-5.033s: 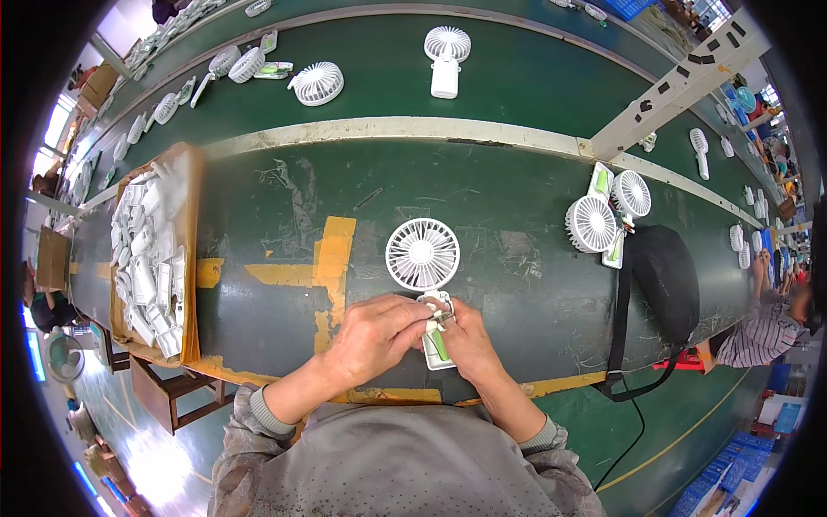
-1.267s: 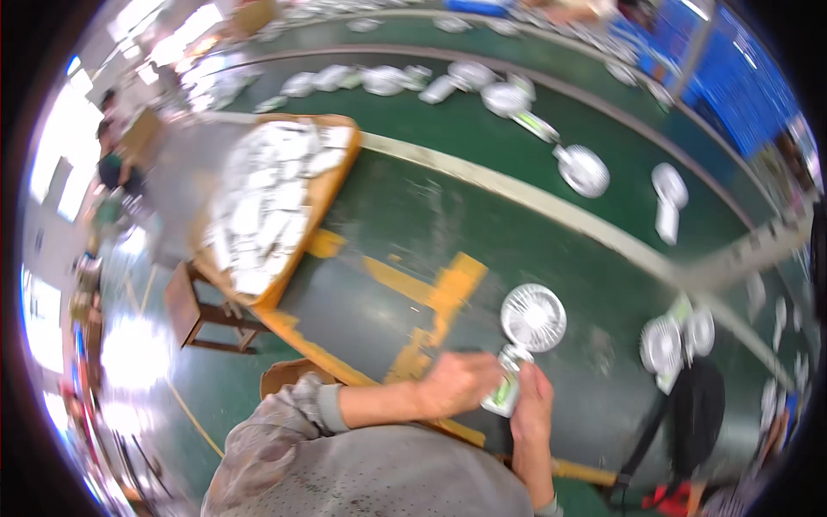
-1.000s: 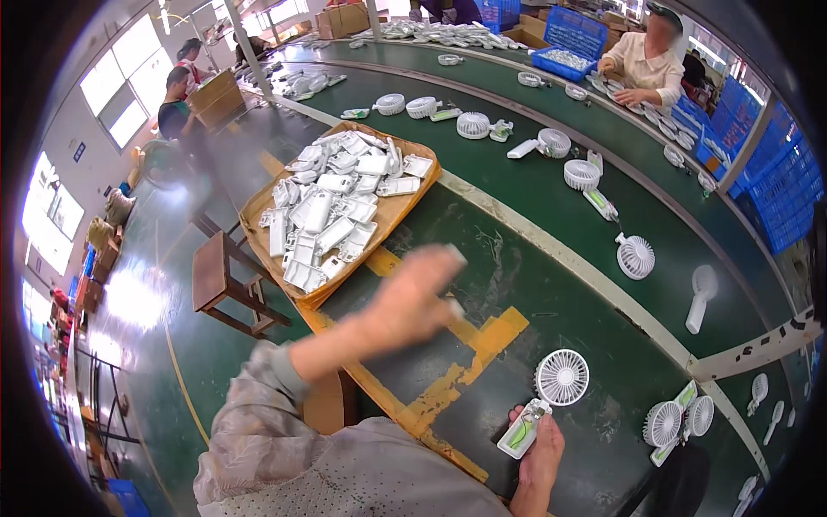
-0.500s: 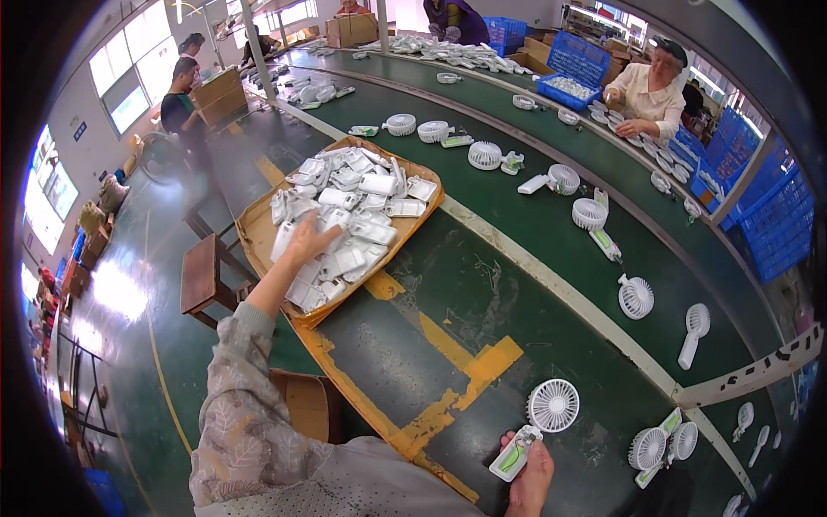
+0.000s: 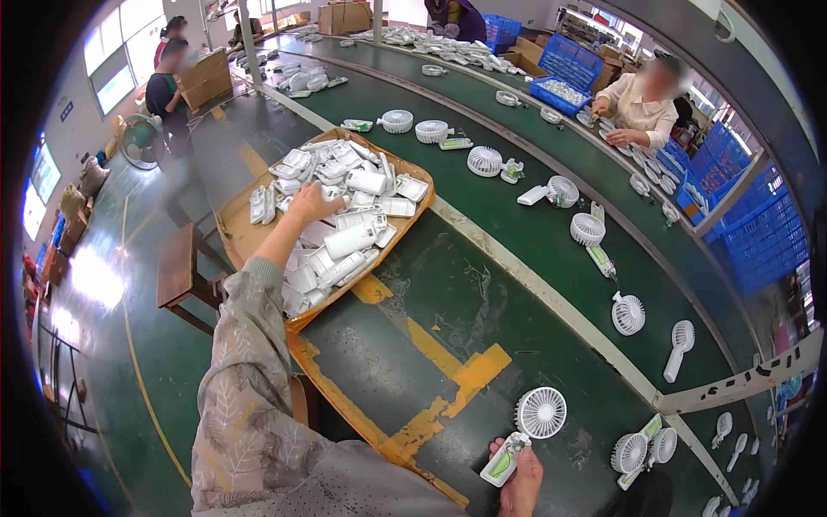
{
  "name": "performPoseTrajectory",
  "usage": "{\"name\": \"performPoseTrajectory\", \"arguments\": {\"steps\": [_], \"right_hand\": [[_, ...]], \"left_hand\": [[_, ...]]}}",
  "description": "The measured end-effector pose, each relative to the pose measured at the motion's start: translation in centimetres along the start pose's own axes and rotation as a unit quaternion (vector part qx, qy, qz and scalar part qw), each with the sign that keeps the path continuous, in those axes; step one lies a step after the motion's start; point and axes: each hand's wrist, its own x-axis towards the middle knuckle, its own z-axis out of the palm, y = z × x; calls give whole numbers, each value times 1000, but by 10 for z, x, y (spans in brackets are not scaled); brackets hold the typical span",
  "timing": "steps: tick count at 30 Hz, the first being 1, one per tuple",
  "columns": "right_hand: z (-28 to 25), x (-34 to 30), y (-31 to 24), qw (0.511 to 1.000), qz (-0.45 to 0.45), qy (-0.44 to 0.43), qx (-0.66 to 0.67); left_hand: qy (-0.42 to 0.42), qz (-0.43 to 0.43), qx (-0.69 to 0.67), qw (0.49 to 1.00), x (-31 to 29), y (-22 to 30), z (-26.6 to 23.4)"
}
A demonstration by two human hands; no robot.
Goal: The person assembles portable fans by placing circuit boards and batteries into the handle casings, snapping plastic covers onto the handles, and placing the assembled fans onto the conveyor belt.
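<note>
Brightly lit from the windows (image 5: 115, 90) at upper left, with white glare on the green floor (image 5: 96, 276). Looks mostly sharp mid-frame, bends strongly toward a black rim, and turns hazy, perhaps smudged, beside the standing fan (image 5: 140, 138).

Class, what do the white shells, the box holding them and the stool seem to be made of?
The white shells look like moulded plastic: smooth, satiny, thin-walled. The box is probably cardboard, being matt, tan and thin-sided. The stool seems wooden: brown, squared legs, finish unclear.
</note>
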Motion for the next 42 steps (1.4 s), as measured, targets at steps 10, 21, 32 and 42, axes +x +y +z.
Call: {"name": "performPoseTrajectory", "arguments": {"steps": [10, 21, 32, 42], "right_hand": [[-2, -2, -3, 1000, 11, -1, -5], [-5, 1, 3, 1000, -4, 7, 29], [-4, 0, 1, 999, 7, 24, 38], [-1, -1, -1, 999, 0, 12, 39]], "left_hand": [[-190, 63, -333, 921, -50, 26, 16], [-96, 264, -272, 920, -157, 133, 53], [-66, -41, 43, 996, -145, -54, -28], [-81, -8, -199, 977, -123, -46, 8]]}}
